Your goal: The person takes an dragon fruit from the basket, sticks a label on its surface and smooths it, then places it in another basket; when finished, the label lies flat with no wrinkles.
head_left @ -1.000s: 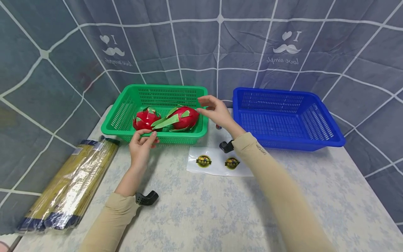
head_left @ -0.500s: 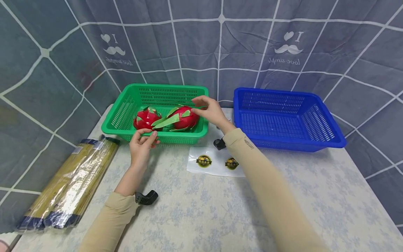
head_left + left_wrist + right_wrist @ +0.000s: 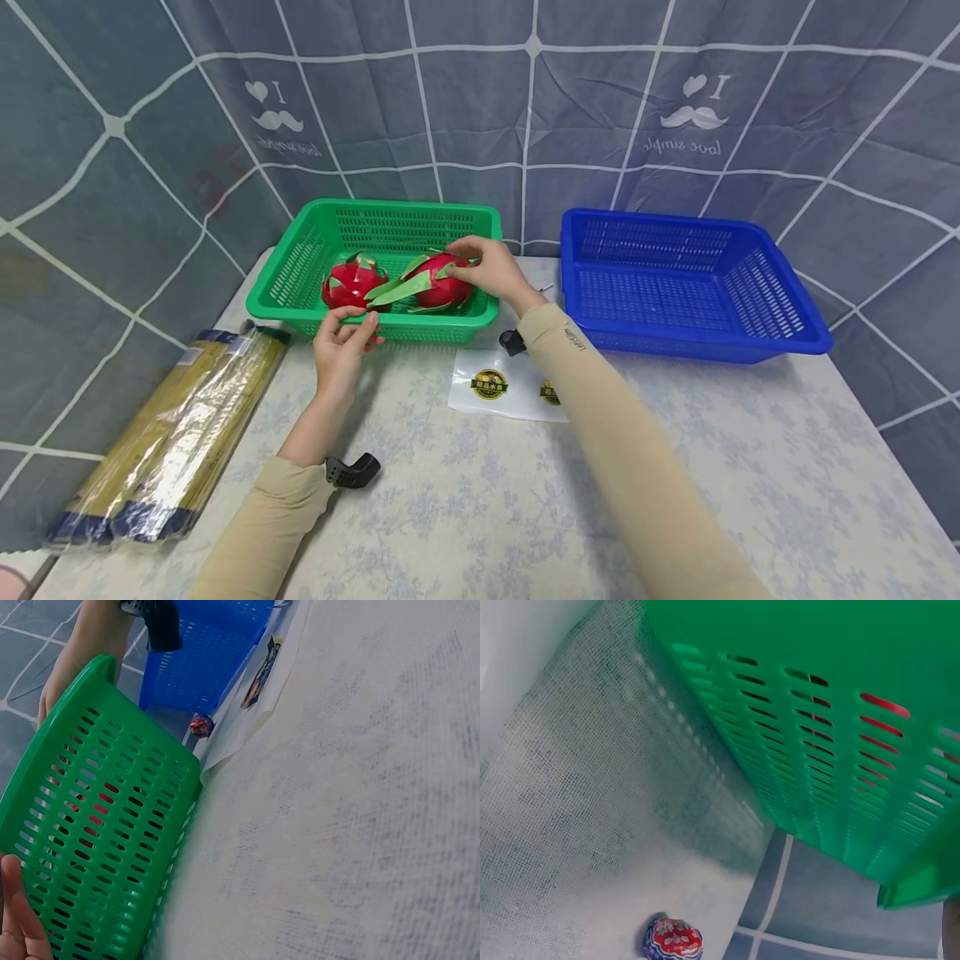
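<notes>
Two red dragon fruits with green scales lie in a green plastic basket (image 3: 300, 315). My right hand (image 3: 491, 268) reaches over the basket's right end and grips the right dragon fruit (image 3: 438, 293), thumb on its near side and fingers at its back. Long green leaves of this fruit point left, towards the other dragon fruit (image 3: 351, 283). At the front rim my left hand (image 3: 341, 346) grips the basket's edge with thumb and fingers; part of it shows against the perforated wall in the left wrist view. The basket's wall mostly hides the fruit in both wrist views.
A blue basket (image 3: 765, 343) stands to the right. Before the baskets lies a white sheet with round fruit stickers (image 3: 489, 385). A small red-and-blue wrapped candy (image 3: 673, 939) lies between the baskets. Plastic-wrapped yellow bundles (image 3: 172, 433) lie at the left.
My right hand has moved left and slightly down over the green basket's end, from beside the right dragon fruit onto it. My left hand and both fruits stay where they were.
</notes>
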`<action>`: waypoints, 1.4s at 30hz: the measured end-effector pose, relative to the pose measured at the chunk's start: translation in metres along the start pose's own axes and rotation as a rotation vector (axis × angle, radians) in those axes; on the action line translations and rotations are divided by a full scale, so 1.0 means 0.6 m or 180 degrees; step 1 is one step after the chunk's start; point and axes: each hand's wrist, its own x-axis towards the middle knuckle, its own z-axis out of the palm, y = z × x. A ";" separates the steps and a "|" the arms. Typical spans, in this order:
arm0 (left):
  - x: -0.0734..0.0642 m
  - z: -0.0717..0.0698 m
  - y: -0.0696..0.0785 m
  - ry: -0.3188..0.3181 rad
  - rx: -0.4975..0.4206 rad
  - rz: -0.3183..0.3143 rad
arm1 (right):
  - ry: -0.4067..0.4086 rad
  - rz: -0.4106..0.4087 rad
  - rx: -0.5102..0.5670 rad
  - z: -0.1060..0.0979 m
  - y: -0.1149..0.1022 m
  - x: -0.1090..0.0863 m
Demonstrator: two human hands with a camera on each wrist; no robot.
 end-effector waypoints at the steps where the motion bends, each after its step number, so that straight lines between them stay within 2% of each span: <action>1: 0.000 0.000 0.000 0.0002 -0.0008 0.0012 | -0.0035 0.0002 -0.0065 0.002 -0.001 0.001; 7: -0.003 -0.001 -0.001 0.0035 -0.0029 0.0046 | -0.0224 -0.0007 -0.0486 0.009 -0.006 0.007; 16: -0.004 0.002 -0.007 -0.0023 -0.0026 0.0078 | -0.0225 -0.0079 -0.1058 0.009 0.007 0.014; 21: -0.004 0.003 -0.005 -0.0041 -0.0035 0.0109 | -0.0191 -0.0113 -0.1108 0.010 0.011 0.014; 32: -0.005 0.001 -0.009 -0.0036 -0.0013 0.0144 | -0.0380 -0.0247 -0.1088 0.007 0.006 0.012; 42: -0.006 0.001 -0.008 -0.0043 0.0023 0.0160 | -0.0445 -0.0313 -0.1292 0.007 0.005 0.017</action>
